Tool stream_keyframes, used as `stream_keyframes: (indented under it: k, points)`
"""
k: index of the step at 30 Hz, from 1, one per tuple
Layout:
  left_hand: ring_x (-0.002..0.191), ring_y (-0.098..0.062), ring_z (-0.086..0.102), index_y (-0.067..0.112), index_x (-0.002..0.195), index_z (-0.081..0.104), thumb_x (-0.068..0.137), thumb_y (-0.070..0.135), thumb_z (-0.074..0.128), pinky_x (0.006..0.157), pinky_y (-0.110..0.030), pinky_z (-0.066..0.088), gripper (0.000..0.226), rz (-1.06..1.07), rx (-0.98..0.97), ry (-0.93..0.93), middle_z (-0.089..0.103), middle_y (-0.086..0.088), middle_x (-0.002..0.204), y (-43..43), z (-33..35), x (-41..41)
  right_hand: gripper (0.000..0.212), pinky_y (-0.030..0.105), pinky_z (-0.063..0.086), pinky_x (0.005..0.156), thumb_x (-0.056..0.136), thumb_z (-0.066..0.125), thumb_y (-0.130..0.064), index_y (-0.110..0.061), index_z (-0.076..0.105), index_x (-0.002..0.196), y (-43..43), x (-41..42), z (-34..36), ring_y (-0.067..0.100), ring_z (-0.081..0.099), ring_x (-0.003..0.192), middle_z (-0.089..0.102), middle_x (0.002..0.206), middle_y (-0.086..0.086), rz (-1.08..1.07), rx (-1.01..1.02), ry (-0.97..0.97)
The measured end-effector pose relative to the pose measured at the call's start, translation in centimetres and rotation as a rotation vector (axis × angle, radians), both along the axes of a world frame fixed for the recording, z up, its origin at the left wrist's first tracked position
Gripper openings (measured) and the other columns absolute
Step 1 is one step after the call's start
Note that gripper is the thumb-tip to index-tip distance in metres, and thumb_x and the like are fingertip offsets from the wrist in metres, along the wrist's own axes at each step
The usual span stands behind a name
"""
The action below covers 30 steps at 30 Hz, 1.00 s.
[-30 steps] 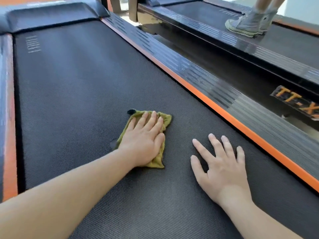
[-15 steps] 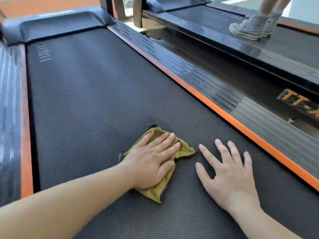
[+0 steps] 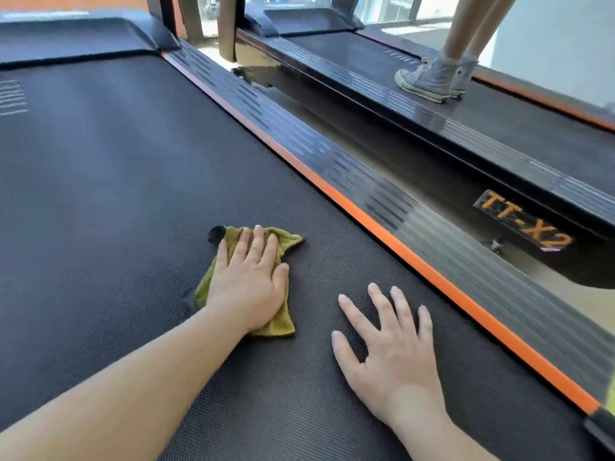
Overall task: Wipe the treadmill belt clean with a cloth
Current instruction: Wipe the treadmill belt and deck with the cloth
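Observation:
The black textured treadmill belt (image 3: pixel 109 181) fills most of the view. An olive-green cloth (image 3: pixel 281 322) lies on it near the middle. My left hand (image 3: pixel 251 281) presses flat on the cloth with straight fingers, covering most of it. To its right, my right hand (image 3: pixel 389 344) rests flat on the bare belt with fingers spread, apart from the cloth.
An orange strip (image 3: pixel 382 224) and a ribbed side rail (image 3: pixel 432 227) run along the belt's right edge. Beyond a gap stands a second treadmill (image 3: pixel 499 128), where a person in grey sneakers (image 3: pixel 436 78) stands. The motor cover (image 3: pixel 73 38) lies at the far end.
My left hand has slid the cloth across the belt, first toward my right hand, then back away and forward. My right hand has stayed planted.

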<state>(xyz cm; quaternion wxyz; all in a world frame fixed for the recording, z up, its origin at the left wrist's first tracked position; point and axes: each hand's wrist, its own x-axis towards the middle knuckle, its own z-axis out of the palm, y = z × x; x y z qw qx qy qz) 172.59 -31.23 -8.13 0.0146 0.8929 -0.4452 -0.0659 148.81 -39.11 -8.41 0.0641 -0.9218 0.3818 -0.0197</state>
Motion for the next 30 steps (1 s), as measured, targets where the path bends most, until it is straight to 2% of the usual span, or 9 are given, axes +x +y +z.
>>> stream_keyframes:
  k: [5, 10, 13, 15, 18, 20, 23, 26, 30]
  points:
    - [0.150, -0.005, -0.031, 0.042, 0.160, -0.011, 0.105, 0.057, 0.004, 0.125, -0.042, -0.015, 0.059, -0.486, -0.047, 0.076, -0.027, 0.016, 0.165, 2.3, 0.4, -4.6, 0.057, 0.065, 0.019, 0.122, 0.095, 0.034, -0.072, -0.052, 0.050, 0.147, -0.2, 0.0, -0.6, 0.032, 0.026, 0.155, 0.040, 0.164, 0.000, 0.005, -0.044, -0.003]
    - [0.155, -0.013, -0.020, 0.033, 0.162, -0.010, 0.096, 0.057, -0.012, 0.125, -0.048, -0.016, 0.070, -0.061, -0.060, -0.066, -0.019, 0.006, 0.169, -1.0, -0.4, -1.5, 0.058, 0.062, 0.012, 0.123, 0.095, 0.036, -0.072, -0.055, 0.042, 0.150, -0.3, 0.1, -0.8, 0.029, 0.022, 0.157, 0.038, 0.165, -0.002, 0.003, -0.051, -0.045]
    - [0.153, -0.011, -0.026, 0.033, 0.159, -0.015, 0.102, 0.054, 0.000, 0.125, -0.042, -0.015, 0.062, -0.367, -0.126, 0.052, -0.023, 0.007, 0.167, 1.4, -0.1, -6.6, 0.057, 0.062, 0.012, 0.124, 0.096, 0.032, -0.072, -0.055, 0.046, 0.148, -0.5, 0.0, -0.9, 0.029, 0.021, 0.157, 0.037, 0.165, -0.003, 0.007, -0.057, -0.045]
    - [0.151, -0.005, -0.029, 0.038, 0.160, -0.014, 0.105, 0.055, 0.002, 0.125, -0.038, -0.014, 0.060, -0.500, -0.085, 0.094, -0.026, 0.013, 0.165, 2.7, 0.2, -4.3, 0.057, 0.062, 0.013, 0.125, 0.097, 0.028, -0.071, -0.054, 0.048, 0.147, -0.5, -0.2, -0.7, 0.028, 0.020, 0.158, 0.036, 0.166, -0.003, -0.002, -0.058, -0.064]
    - [0.154, -0.010, -0.022, 0.033, 0.162, -0.012, 0.104, 0.054, -0.001, 0.127, -0.041, -0.011, 0.063, -0.162, -0.014, 0.024, -0.020, 0.007, 0.169, 1.2, 0.6, 2.6, 0.059, 0.059, 0.007, 0.127, 0.097, 0.019, -0.074, -0.059, 0.039, 0.150, -0.4, -0.2, -0.7, 0.024, 0.012, 0.159, 0.029, 0.169, -0.006, 0.003, -0.027, -0.059]
    - [0.156, -0.016, -0.016, 0.025, 0.164, -0.007, 0.104, 0.052, 0.002, 0.127, -0.045, -0.007, 0.066, 0.005, 0.001, -0.034, -0.015, -0.001, 0.171, 0.5, 0.2, 1.8, 0.061, 0.058, 0.005, 0.127, 0.096, 0.016, -0.076, -0.060, 0.036, 0.151, -0.5, -0.2, -0.6, 0.023, 0.011, 0.160, 0.028, 0.169, -0.007, -0.009, -0.009, -0.057]
    - [0.155, -0.016, -0.021, 0.027, 0.164, -0.007, 0.105, 0.053, 0.007, 0.127, -0.044, -0.010, 0.066, -0.303, -0.068, 0.025, -0.019, 0.003, 0.169, 3.5, 0.3, -6.3, 0.063, 0.059, 0.008, 0.127, 0.095, 0.015, -0.075, -0.057, 0.041, 0.150, -0.4, -0.1, -0.5, 0.025, 0.015, 0.159, 0.030, 0.168, -0.006, -0.011, -0.022, -0.034]
    - [0.152, -0.007, -0.026, 0.039, 0.162, -0.008, 0.106, 0.059, 0.011, 0.125, -0.038, -0.015, 0.062, -0.536, -0.030, 0.055, -0.023, 0.013, 0.166, 5.5, 0.6, -5.0, 0.070, 0.057, 0.004, 0.127, 0.095, 0.005, -0.073, -0.053, 0.041, 0.152, -0.2, -0.3, -0.2, 0.023, 0.009, 0.160, 0.023, 0.171, -0.008, -0.006, 0.000, -0.032]
    - [0.156, -0.015, -0.019, 0.034, 0.163, -0.006, 0.105, 0.057, 0.007, 0.127, -0.045, -0.008, 0.064, -0.041, -0.035, 0.009, -0.017, 0.004, 0.171, 2.7, 0.1, -1.3, 0.080, 0.052, -0.004, 0.128, 0.090, 0.005, -0.078, -0.047, 0.033, 0.158, 0.1, -0.2, 0.5, 0.017, 0.001, 0.160, 0.017, 0.172, -0.005, -0.038, 0.044, -0.067]
